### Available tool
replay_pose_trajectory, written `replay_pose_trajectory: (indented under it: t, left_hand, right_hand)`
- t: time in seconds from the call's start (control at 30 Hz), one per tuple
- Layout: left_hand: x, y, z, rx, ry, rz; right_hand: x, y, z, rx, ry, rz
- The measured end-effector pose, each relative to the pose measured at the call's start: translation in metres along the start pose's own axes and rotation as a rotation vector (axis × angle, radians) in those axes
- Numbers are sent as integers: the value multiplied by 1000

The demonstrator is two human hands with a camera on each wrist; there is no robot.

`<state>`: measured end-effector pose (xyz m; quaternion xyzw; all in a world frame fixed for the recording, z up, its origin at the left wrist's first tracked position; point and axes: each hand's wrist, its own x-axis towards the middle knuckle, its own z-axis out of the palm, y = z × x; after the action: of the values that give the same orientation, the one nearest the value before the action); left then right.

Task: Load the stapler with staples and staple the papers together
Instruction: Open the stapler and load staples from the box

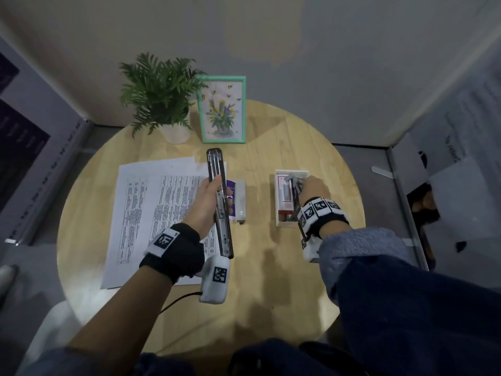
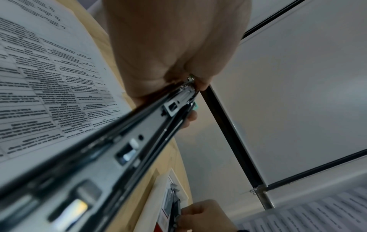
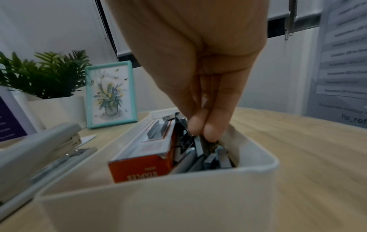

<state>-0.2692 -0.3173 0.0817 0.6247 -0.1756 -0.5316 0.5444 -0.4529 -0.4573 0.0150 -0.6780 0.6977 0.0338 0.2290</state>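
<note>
Left wrist band (image 1: 173,251): black fabric, carried a white panel printed with a black square-code marker.
Left wrist module (image 1: 215,280): white padded block on the near side of the band, bore one black square-code marker.
Cable (image 1: 176,301): thin, black, ran from the module's near end back under the forearm.
Left forearm: bare; a dark blue sleeve began near the elbow.
Right wrist band (image 1: 321,211): black fabric ringed by white tiles, each printed with a black code marker.
Right sleeve (image 1: 360,248): blue denim-like cloth, reached the wrist band.
</note>
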Motion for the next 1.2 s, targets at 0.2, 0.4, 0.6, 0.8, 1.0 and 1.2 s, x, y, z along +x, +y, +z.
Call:
replay_pose_trajectory:
  t: [0.2, 0.4, 0.6, 0.8, 1.0, 1.2]
  left_hand:
    - [-1, -3, 6, 14, -29, -1]
    - [-7, -6, 11, 51, -64, 18]
    - [-16, -4, 10, 167, -97, 73]
    - [-25, -4, 2, 118, -43, 145]
    - [-30, -10, -14, 74, -37, 161]
    - [-28, -16, -30, 95, -17, 162]
  right_hand:
    - [-4, 13, -9, 236, -68, 38]
    - [-23, 10, -21, 699, -111, -36]
    - [-75, -37, -35, 1072, -278, -334]
    - [-101, -66, -30, 996, -403, -566]
    - [-109, -73, -22, 1014, -536, -501]
    - [-118, -76, -15, 1078, -568, -426]
